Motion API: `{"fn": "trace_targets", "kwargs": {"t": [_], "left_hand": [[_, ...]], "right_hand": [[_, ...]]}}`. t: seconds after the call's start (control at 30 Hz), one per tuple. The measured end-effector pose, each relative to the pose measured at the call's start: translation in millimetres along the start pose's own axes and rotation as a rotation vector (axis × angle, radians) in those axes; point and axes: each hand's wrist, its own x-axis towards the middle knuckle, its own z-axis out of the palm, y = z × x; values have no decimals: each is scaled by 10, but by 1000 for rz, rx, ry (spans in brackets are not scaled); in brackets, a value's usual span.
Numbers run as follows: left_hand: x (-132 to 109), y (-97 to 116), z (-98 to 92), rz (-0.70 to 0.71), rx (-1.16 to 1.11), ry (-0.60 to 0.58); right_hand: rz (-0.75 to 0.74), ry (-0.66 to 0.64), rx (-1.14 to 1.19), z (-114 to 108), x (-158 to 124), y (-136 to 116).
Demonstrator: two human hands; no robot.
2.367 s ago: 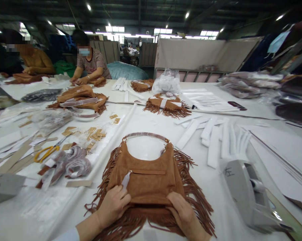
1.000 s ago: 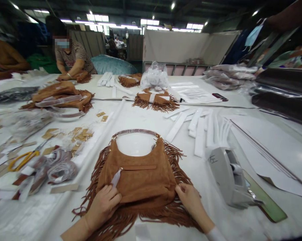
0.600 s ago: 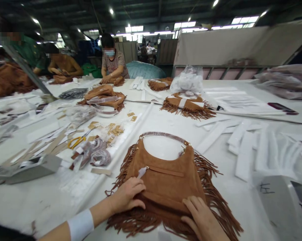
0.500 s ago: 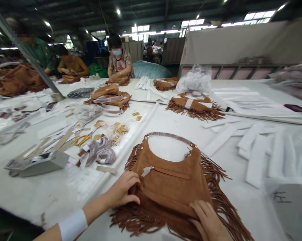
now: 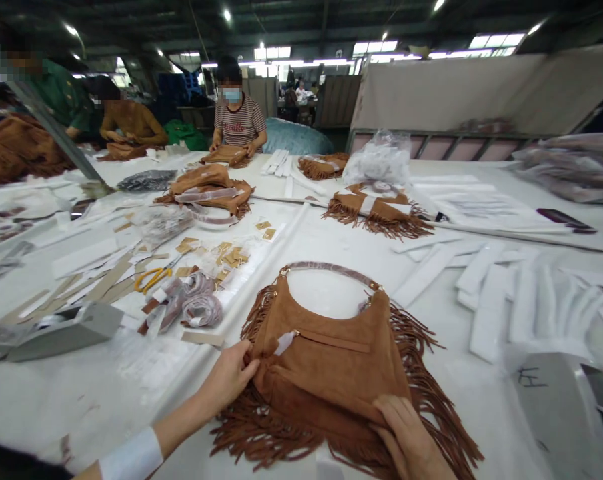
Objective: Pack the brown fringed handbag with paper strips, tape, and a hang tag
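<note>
Fringed suede bag point(image 5: 331, 363) lies flat on the white table point(image 5: 41, 407), front centre. Left hand point(image 5: 229, 380) pinches its left edge; right hand point(image 5: 406, 437) rests flat on its lower-right corner (hands well apart).

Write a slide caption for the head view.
The left hand pinches the edge of a fringed bag; right hand presses its lower corner on the white table.
</note>
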Motion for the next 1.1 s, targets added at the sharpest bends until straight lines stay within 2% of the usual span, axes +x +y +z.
{"fn": "trace_targets", "kwargs": {"t": [0.07,0.1,0.2,0.3,0.4,0.53,0.63,0.8,0.9,0.97,1.1], "left_hand": [[-74,129,-59,170,9,39],[-96,221,-89,276,18,18],[-94,567,-122,534,95,-172],[-54,887,-22,663,217,-332],[-78,1054,174,734,336,-327],[-168,1029,438,687,407,-236],[-166,941,550,634,401,-228],[-86,919,582,595,370,-279],[-101,962,582,578,395,-244],[-138,969,601,607,402,-192],[-199,927,652,786,359,-36]], "right_hand": [[25,-3,19,-35,-15,-47],[35,-8,23,-54,-18,-72],[69,-39,1,-121,5,-164],[98,-88,-45,-193,54,-281],[124,-179,-87,-227,75,-379],[132,-217,-140,-174,46,-416],[135,-192,-122,-104,40,-398],[108,-80,-86,-5,83,-406],[111,21,-116,40,91,-438],[86,91,-132,48,80,-454],[-13,141,-39,32,56,-450]]}}
